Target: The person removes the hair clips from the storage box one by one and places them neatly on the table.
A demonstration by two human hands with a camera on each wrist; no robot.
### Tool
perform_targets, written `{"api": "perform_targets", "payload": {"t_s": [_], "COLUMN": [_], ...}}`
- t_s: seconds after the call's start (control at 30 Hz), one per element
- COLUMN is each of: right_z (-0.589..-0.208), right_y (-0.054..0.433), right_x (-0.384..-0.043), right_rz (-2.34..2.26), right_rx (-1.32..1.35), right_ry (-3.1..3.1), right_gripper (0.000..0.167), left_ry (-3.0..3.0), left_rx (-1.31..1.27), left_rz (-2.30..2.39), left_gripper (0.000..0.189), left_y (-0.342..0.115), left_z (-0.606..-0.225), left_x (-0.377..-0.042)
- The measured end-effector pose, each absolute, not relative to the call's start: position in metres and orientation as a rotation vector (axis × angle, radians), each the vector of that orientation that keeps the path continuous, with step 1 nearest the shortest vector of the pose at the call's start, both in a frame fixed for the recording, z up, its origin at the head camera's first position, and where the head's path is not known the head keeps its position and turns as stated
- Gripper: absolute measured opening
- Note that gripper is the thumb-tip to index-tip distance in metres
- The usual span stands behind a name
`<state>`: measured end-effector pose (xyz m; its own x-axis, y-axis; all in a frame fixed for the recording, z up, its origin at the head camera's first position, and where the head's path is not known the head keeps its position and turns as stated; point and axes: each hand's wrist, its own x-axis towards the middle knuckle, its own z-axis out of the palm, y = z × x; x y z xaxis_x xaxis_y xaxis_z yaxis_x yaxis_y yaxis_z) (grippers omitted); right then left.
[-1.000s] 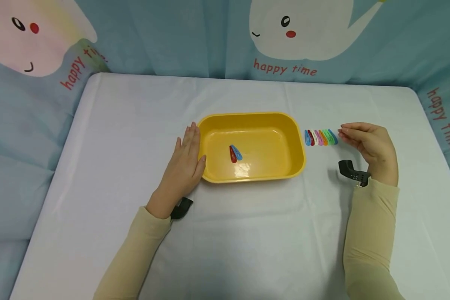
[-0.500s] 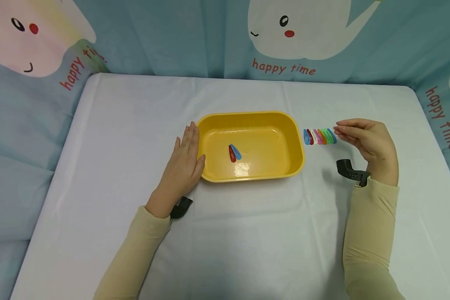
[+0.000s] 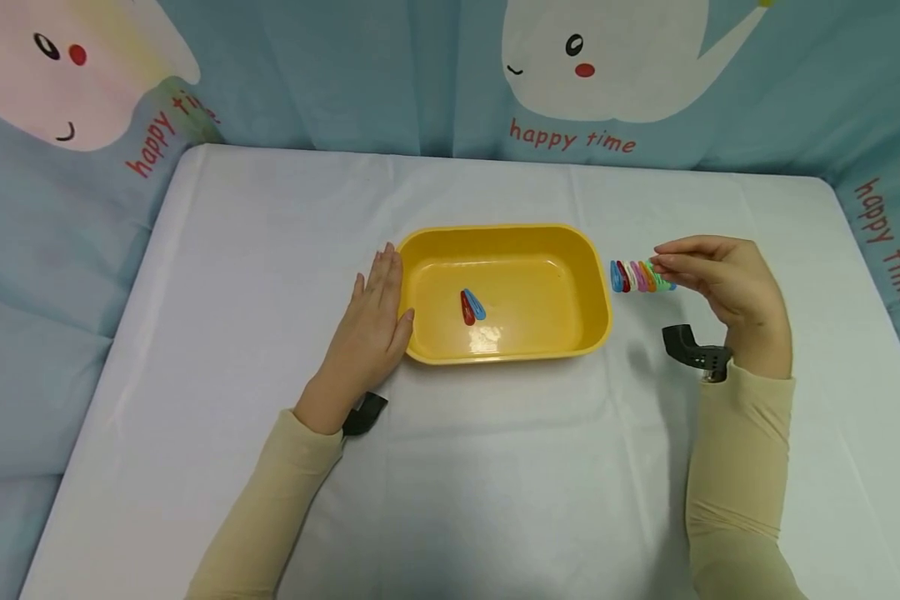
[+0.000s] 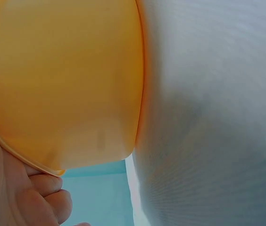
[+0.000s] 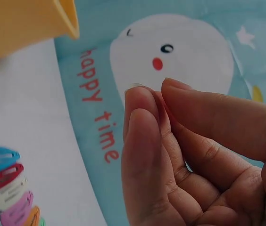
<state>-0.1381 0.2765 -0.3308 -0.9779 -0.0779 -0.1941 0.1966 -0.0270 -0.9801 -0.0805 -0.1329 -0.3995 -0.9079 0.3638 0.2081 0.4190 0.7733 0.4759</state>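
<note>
My left hand [image 3: 363, 333] lies with straight fingers along the left side of a yellow plastic tray [image 3: 506, 356]. In the left wrist view it touches the rim of the tray [image 4: 67, 84]. Inside the tray are a red snap hair clip [image 3: 467, 308] and a blue snap hair clip [image 3: 476, 304]. My right hand [image 3: 731, 279] hovers over the right end of a row of several colourful hair clips [image 3: 632, 277], partly hiding the green and blue ones. Up close, thumb and fingertips of the right hand [image 5: 170, 146] come near each other, with no clip visible between them.
The tray and clips are on a white-covered table [image 3: 495, 467]. A blue curtain [image 3: 360, 75] with cartoon prints borders its far and side edges. Black wrist mounts [image 3: 693, 348] sit at both wrists.
My right hand has moved left, from beside the row of hair clips to above its right end. The left hand and the tray stay put.
</note>
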Motion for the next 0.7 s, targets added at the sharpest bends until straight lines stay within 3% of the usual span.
{"api": "perform_targets", "payload": {"t_s": [0.7], "right_z": [-0.319], "right_y": [0.238], "right_x": [-0.138], "right_rz": [-1.712], "right_rx": [-0.127], "right_ry": [2.292], "right_gripper": [0.012], "left_ry": [-2.875], "left_rx": [-0.626], "left_rz": [-0.775], "left_gripper": [0.063], "left_y": [-0.133], "left_z": [-0.398], "left_x": [-0.080]}}
